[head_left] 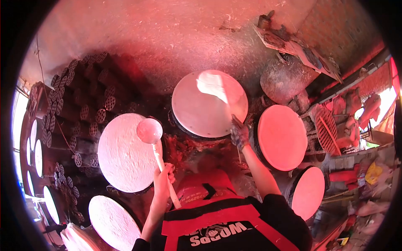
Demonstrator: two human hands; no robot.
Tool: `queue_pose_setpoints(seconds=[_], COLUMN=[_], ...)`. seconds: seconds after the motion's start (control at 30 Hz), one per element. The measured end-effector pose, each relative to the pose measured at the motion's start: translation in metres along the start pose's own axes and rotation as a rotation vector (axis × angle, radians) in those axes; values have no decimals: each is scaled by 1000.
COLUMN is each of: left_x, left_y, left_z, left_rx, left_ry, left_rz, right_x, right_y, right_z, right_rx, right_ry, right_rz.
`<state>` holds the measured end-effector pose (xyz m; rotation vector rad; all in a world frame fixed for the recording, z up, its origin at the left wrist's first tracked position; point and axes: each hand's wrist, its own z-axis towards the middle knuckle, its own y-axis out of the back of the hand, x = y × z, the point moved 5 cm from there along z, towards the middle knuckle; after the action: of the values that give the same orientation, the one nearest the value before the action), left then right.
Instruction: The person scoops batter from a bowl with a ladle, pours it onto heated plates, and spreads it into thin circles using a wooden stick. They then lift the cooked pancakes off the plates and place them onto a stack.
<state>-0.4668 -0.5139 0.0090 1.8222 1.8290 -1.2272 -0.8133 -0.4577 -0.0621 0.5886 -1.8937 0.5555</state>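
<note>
My bare left hand (164,178) is closed around the long pale handle of a ladle (149,130). The ladle's round bowl hangs over the right side of a white, rough-surfaced round griddle (123,154). My right hand (239,133), in a dark, dirty glove, is at the lower right rim of the middle round griddle (201,104). Its fingers are bent at that edge, and a thin stick-like thing shows below the hand; what the fingers hold is unclear. The middle griddle has a smooth, pale top with a bright patch of light.
Smooth round griddles stand at right (282,138) and lower right (308,193). Another white round one (114,223) lies lower left. Perforated cylindrical coal briquettes (83,113) are stacked at left. A large rounded vessel (287,79) with a board on top stands behind. Bags (374,173) lie far right.
</note>
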Motion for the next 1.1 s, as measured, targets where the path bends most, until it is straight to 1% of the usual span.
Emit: queue_pose_setpoints(seconds=[0.03,0.07,0.13,0.2,0.27,0.33,0.43,0.53,0.6,0.67,0.7,0.8,0.87,0.9,1.0,1.03,1.07,1.1], left_x=[-3,-1,5,14,20,27,41,54,59,62,65,76,89,91,101,98,97,94], left_y=[-1,1,7,9,7,4,5,2,-1,-4,-8,-23,-28,-34,-43,-51,-57,-64], left_z=[-5,-5,-7,-8,-11,-13,-15,-19,-27,-36,-39,-44,-43,-44,-46,-52,-56,-60], left_rx=[-14,-32,-73,-67,-85,-108,-153,-204,-274,-376,-403,-456,-467,-458,-487,-437,-446,-455], left_ry=[3,10,23,22,34,36,54,29,6,-8,-12,-22,-20,-15,-26,-96,-82,-68], left_rz=[-6,-8,-7,-41,-77,-106,-164,-188,-138,-30,-37,-62,-86,-100,-108,-80,-85,-88], right_x=[-15,-32,-38,-16,-18,-21,40,12,-20,-19,-17,22,28,29,58,58,55,45], right_y=[16,26,22,-9,-25,-28,-24,39,72,66,53,-6,-8,0,34,58,73,76], right_z=[6,19,29,27,51,58,-12,17,70,88,94,84,79,77,62,76,89,120], right_rx=[-135,-146,-111,-13,177,295,404,618,481,437,470,569,641,681,935,1079,1220,1139], right_ry=[84,132,106,-40,-60,-127,-338,-137,-288,-352,-337,-274,-330,-408,-445,-401,-357,-10], right_rz=[-33,-64,-69,-21,72,77,-18,-101,200,253,159,-119,-174,-139,-123,-67,-10,-189])
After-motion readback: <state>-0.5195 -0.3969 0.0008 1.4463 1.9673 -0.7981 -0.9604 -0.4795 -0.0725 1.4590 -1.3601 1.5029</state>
